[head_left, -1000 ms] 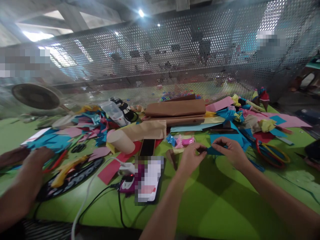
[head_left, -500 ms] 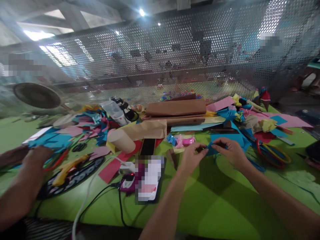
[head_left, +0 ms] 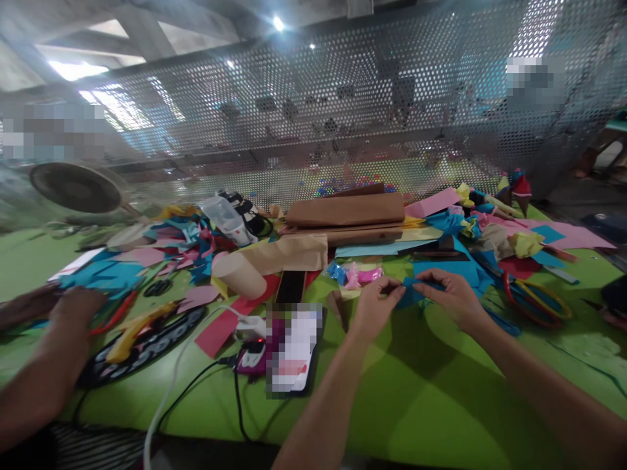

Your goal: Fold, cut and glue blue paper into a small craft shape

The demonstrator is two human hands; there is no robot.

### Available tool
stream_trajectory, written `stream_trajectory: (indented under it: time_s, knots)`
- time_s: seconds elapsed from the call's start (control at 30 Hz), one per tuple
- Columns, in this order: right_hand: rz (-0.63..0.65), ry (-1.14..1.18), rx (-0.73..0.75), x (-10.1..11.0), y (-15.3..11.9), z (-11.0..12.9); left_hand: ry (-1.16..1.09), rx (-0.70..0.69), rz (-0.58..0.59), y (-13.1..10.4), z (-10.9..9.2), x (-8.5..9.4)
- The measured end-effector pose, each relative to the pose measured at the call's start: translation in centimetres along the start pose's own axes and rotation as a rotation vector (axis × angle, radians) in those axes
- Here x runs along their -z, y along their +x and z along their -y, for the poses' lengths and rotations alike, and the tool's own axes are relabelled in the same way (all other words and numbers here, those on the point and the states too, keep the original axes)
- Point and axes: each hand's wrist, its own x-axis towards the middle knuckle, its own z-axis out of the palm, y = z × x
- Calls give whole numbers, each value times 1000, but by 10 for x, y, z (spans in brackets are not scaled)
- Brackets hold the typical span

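Hands point(head_left: 375, 305) point(head_left: 453, 297) pinch blue paper point(head_left: 410, 292) between fingertips

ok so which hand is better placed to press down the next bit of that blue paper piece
Probably the right hand: it lies over the small blue paper piece and covers more of it, while the left hand only pinches the near edge with its fingertips.

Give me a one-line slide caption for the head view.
Both hands, left hand and right hand, pinch a blue paper piece above a green table strewn with paper scraps.
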Motion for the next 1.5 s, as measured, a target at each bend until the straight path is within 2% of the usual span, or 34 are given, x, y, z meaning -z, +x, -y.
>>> stream_trajectory:
  time_s: [0.13, 0.3, 0.5, 0.73, 0.97, 1.13, 1.3, 1.5]
  knots:
    - [-2, 64, -76, 0, 0, -4, -41, 37, -17, 2, 1, 1]
    - [-31, 75, -105, 0, 1, -6, -81, 72, 80, 4, 6, 2]
    - [-45, 301, -234, -1, 2, 1, -104, 77, 44, 3, 8, 2]
    - [-57, 274, -192, 0, 3, -3, -191, 111, 112, 3, 11, 0]
    - [79, 236, -175, -8, 1, -9, -196, 122, 18, 4, 11, 0]
    - [87, 163, -142, -7, 2, -9, -185, 121, 57, 3, 9, 1]
    - [81, 141, -121, -6, 1, -7, -146, 104, 15, 4, 9, 1]
    - [60, 93, -110, -7, 1, -9, -192, 110, 28, 5, 16, -1]
